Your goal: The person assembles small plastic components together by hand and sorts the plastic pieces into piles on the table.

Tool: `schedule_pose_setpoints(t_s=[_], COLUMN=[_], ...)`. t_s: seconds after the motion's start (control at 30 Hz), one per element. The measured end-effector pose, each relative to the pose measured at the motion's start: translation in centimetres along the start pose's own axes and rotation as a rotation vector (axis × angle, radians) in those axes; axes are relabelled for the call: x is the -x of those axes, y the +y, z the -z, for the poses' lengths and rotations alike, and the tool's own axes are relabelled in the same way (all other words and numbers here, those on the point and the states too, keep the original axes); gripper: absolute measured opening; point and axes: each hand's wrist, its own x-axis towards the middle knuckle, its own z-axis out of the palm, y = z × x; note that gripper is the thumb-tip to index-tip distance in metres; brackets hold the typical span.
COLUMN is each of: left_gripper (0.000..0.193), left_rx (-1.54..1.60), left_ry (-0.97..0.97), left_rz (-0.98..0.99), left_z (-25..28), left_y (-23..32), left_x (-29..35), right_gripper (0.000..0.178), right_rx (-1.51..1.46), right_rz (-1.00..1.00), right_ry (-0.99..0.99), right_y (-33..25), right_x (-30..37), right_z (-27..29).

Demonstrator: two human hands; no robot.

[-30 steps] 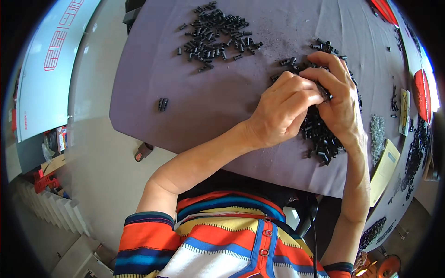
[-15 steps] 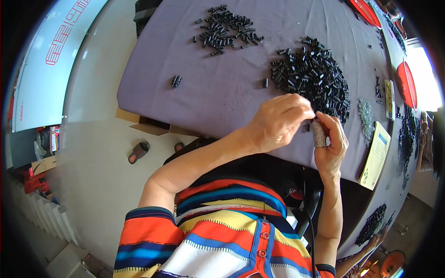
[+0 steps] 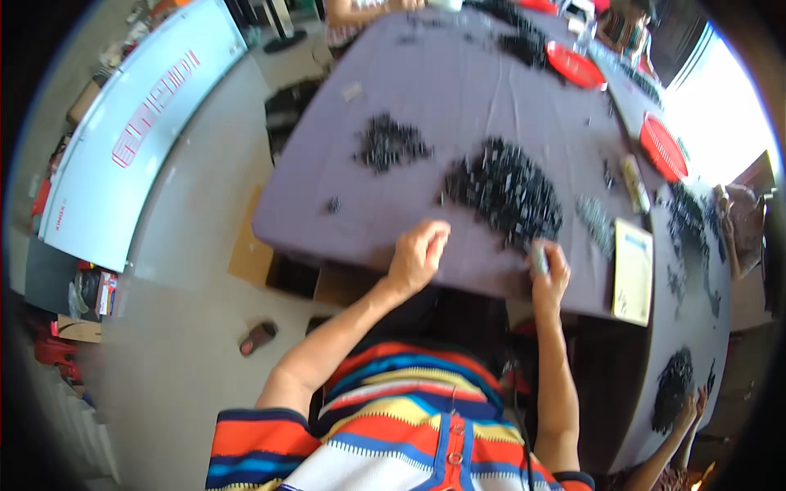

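Observation:
My left hand (image 3: 419, 258) hangs over the near edge of the purple-covered table, its fingers curled together; whatever they may hold is too small and blurred to see. To its right, my right hand (image 3: 552, 277) has its fingers bent together at the near edge of a large pile of small black cylindrical pieces (image 3: 506, 188). A grey speckled cover (image 3: 539, 260) sits on one of its digits. Any piece in those fingertips cannot be made out. A smaller black pile (image 3: 390, 143) lies farther off to the left, and a little cluster of black pieces (image 3: 333, 204) stands apart nearer the left edge.
Right of the large pile lie clear small pieces (image 3: 594, 219) and a yellow printed sheet (image 3: 633, 274). Red baskets (image 3: 663, 147) and more black heaps (image 3: 675, 380) stand on the tables. Other people's hands (image 3: 692, 409) work at lower right. A cardboard box (image 3: 250, 245) is under the table's left side.
My hands were together by the large pile; now they are apart, the left one farther left and lower. The view has shifted, showing more of the table's far end.

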Motion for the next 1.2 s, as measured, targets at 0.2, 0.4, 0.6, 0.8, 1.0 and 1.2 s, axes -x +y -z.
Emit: schedule_pose_setpoints(t_s=[0.2, 0.4, 0.6, 0.8, 1.0, 1.2], left_gripper=[0.01, 0.008, 0.008, 0.005, 0.012, 0.007], left_rx=[-0.201, -0.173, 0.008, 0.021, 0.095, 0.12], left_ry=[-0.022, -0.019, -0.02, -0.024, -0.064, -0.167], left_rz=[-0.269, -0.227, 0.021, 0.087, 0.196, 0.212], left_z=[0.4, 0.0, -0.1, 0.4, 0.1, -0.8], left_y=[1.8, 1.9, 1.1, 1.3, 1.1, 2.1], left_x=[0.7, 0.2, -0.3, -0.4, -0.4, -1.0], right_gripper=[0.006, 0.008, 0.013, 0.025, 0.029, 0.035], right_rx=[-0.115, -0.154, -0.192, 0.033, -0.006, 0.034], right_rz=[0.08, 0.061, -0.071, 0.206, 0.081, 0.115], right_ry=[0.018, -0.014, -0.048, -0.084, -0.081, -0.08], right_y=[-0.4, 0.1, -0.8, -1.0, -1.3, -0.4], right_x=[1.1, 0.9, 0.8, 0.5, 0.8, 1.1], right_z=[-0.4, -0.2, 0.1, -0.4, -0.1, 0.1])
